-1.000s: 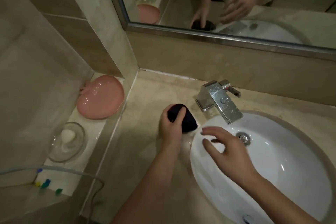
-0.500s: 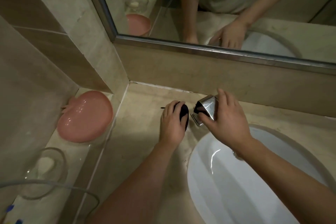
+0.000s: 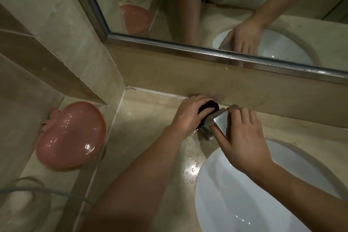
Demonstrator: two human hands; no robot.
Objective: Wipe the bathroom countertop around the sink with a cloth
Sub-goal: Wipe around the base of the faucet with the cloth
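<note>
- left hand (image 3: 185, 117) is the working grip here: fingers curled over a dark bunched-up cloth (image 3: 208, 108), pressing it down on the worktop (image 3: 143, 128) in the strip behind the tap, right up by the back wall
- right hand (image 3: 243, 137) sits just to the right of that grip, thumb and fingers wrapped around the chrome faucet (image 3: 219, 121), looks like it's steadying it or holding it out of the way
- cloth looks soft and light, squashes into whatever shape you ball it into, so I'd guess a palm-over-the-top hold like this works best for tight spots; it should squeeze in behind the tap base no problem
- water droplets on the worktop nearer the person than the grip, by the rim of the sink (image 3: 211, 190), so the cloth is probably damp and that stone will be slick
- that wet patch looks like it hasn't been wiped yet
- pink dish (image 3: 71, 135) sits well off to the left of the grip on a lower ledge, not in the way
</note>
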